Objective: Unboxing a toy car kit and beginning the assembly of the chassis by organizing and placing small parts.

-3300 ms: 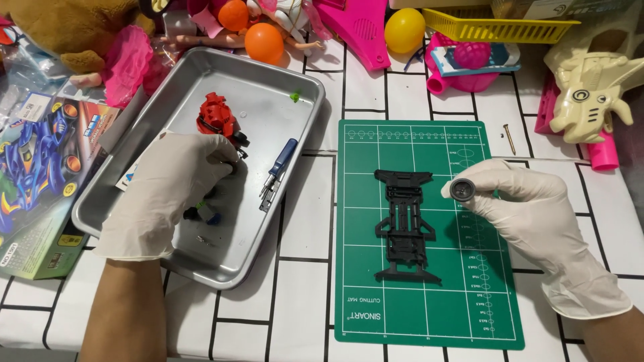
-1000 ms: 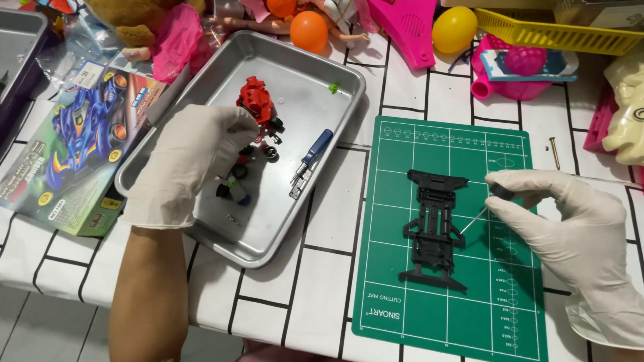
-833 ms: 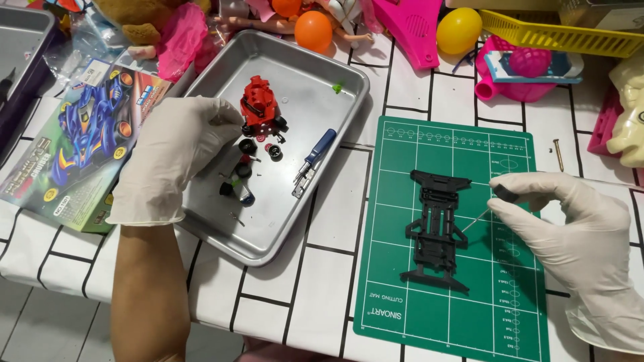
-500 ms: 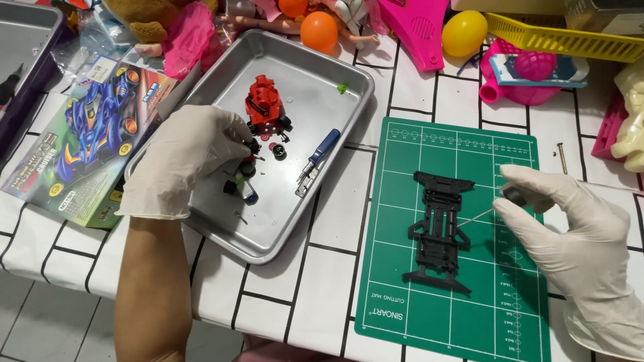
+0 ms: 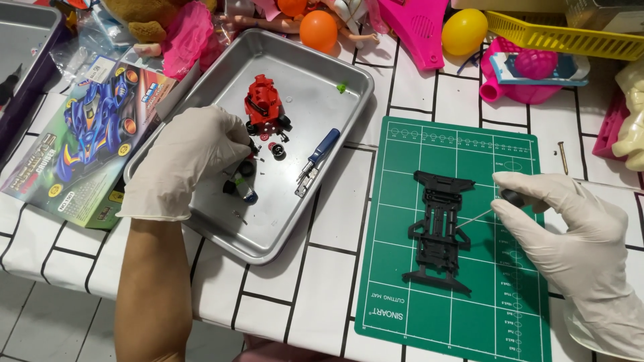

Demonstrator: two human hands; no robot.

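**Gloved hands at work: one in the parts tray, one at the chassis**

The left hand (image 5: 191,164), in a white glove, reaches into the metal tray (image 5: 335,74) with its fingers curled narrow over a cluster of small dark parts (image 5: 243,181); whether it actually pinches one cannot be told, since the fingertips hide the spot. Just beyond the fingers lies a red toy car body (image 5: 263,102), and to its right a blue-handled tool (image 5: 318,158) rests on the tray floor, apart from the hand.

The right hand (image 5: 570,231), also gloved, is closed around a thin metal axle (image 5: 475,217) capped by a small black wheel (image 5: 512,197) held between thumb and forefinger. The axle's free end touches the right edge of the black chassis (image 5: 437,231), which lies flat on the green cutting mat (image 5: 402,308), just left of this hand.

A toy car box (image 5: 80,147) sits left of the tray. An orange ball (image 5: 318,31) and a yellow egg (image 5: 464,31) lie beyond, on the white tiled table (image 5: 322,288).
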